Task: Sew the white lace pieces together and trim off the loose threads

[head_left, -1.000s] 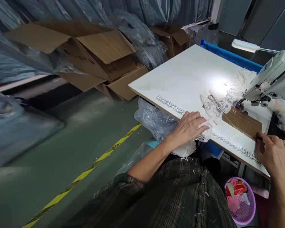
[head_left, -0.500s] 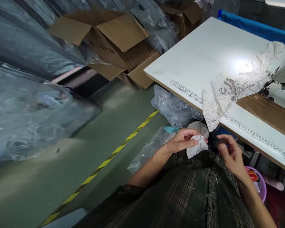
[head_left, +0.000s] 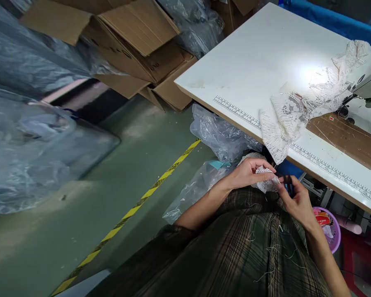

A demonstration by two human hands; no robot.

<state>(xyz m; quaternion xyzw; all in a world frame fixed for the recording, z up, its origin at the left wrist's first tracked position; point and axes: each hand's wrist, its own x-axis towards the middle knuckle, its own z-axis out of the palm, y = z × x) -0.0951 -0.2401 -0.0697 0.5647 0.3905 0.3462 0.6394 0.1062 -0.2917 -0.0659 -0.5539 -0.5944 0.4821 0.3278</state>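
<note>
My left hand (head_left: pixel 254 173) pinches a small piece of white lace (head_left: pixel 264 185) between thumb and fingers, above my lap. Close beside it, my right hand (head_left: pixel 297 201) is closed, its fingertips at the lace's right edge. A small black-and-blue tool (head_left: pixel 288 186) shows between the right thumb and fingers; its shape is mostly hidden. Dark plaid cloth (head_left: pixel 247 247) covers my lap. Just beyond my hands, a long strip of white lace (head_left: pixel 292 113) lies on the white table (head_left: pixel 244 62), one end hanging over the front edge and the other reaching past the sewing machine (head_left: pixel 369 84).
A brown board (head_left: pixel 341 138) lies by the machine. Clear plastic bags (head_left: pixel 221 134) sit below the table edge. Open cardboard boxes (head_left: pixel 126 49) and plastic-wrapped bundles (head_left: pixel 27 152) stand left. A purple basket (head_left: pixel 336 237) is at lower right. Yellow-black tape (head_left: pixel 151 189) crosses the floor.
My right hand has moved left to meet the lace at my left hand, and its fingers have closed. The left hand has shifted slightly up and right. The view has tilted a little.
</note>
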